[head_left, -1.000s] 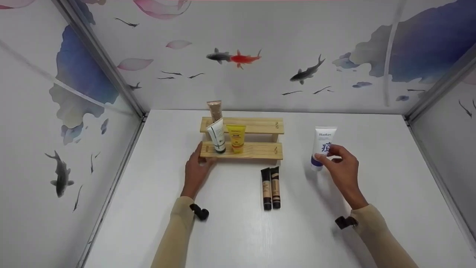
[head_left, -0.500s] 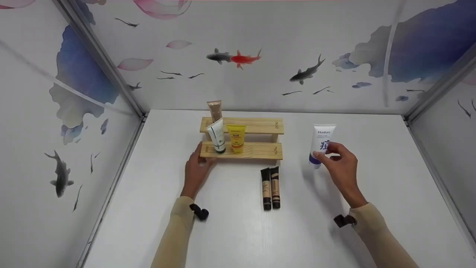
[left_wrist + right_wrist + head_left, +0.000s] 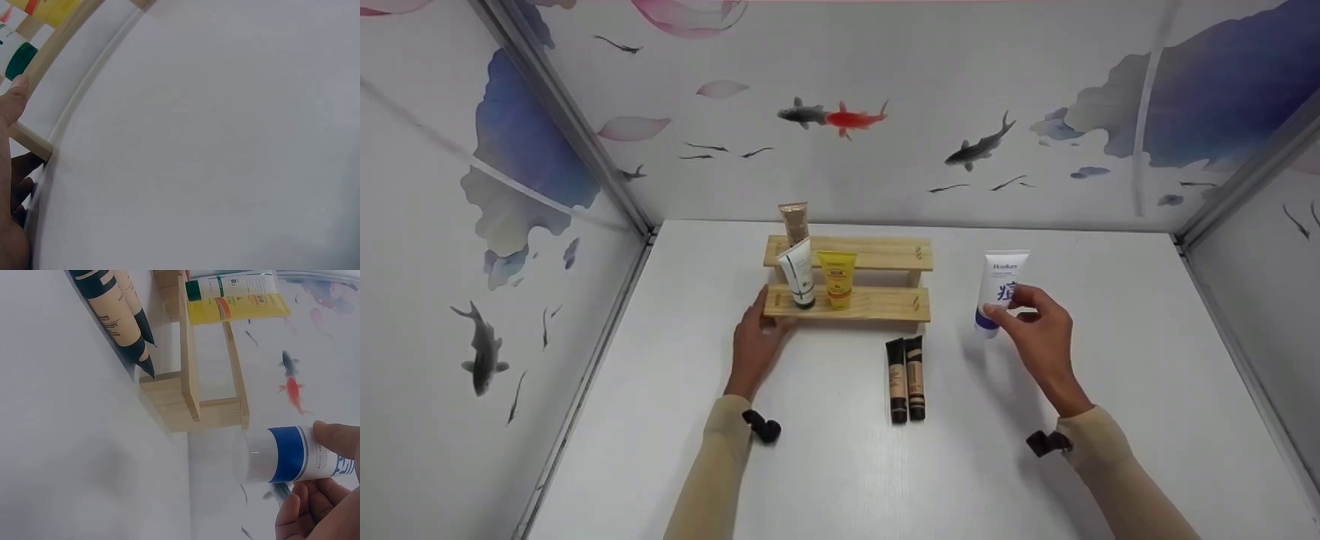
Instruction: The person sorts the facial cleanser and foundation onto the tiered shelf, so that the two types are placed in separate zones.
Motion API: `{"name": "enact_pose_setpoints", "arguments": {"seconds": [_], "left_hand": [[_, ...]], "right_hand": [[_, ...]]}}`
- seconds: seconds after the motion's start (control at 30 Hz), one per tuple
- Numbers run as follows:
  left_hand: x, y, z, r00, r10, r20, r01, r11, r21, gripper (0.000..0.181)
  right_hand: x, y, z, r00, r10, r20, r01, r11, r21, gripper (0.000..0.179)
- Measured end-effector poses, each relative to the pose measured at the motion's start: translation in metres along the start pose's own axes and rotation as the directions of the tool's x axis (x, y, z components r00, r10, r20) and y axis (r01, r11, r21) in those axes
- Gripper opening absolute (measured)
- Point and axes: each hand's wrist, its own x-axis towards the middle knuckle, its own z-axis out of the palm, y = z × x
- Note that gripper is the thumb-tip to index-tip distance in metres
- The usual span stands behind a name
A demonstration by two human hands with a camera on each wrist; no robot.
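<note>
My left hand (image 3: 754, 346) grips the left end of a two-step wooden display rack (image 3: 877, 301). In the left wrist view its thumb (image 3: 16, 98) lies on the front board and the other fingers are behind the leg (image 3: 32, 140). My right hand (image 3: 1042, 334) pinches a white squeeze tube (image 3: 1000, 271) with a blue band and clear cap, held upright above the table, right of the rack. On the lower step stand a leaning white tube (image 3: 797, 274) with a green cap and a yellow tube (image 3: 838, 277). A tan tube (image 3: 793, 219) stands on the upper step, its lower part hidden.
Two black-and-beige tubes, one left (image 3: 897, 382) and one right (image 3: 916, 379), lie side by side on the white table (image 3: 825, 465) before the rack's right end. Printed panels (image 3: 900, 172) enclose the table at the back and sides.
My right hand has carried the white-and-blue tube a little left and slightly away from me, toward the rack. My left hand and the rack have stayed in place.
</note>
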Motion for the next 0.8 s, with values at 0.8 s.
{"name": "enact_pose_setpoints", "arguments": {"seconds": [0.8], "left_hand": [[0.001, 0.002, -0.001, 1.000, -0.019, 0.014, 0.019, 1.000, -0.005, 0.096]], "right_hand": [[0.004, -0.006, 0.029, 0.999, -0.033, 0.033, 0.032, 0.999, 0.026, 0.042]]}}
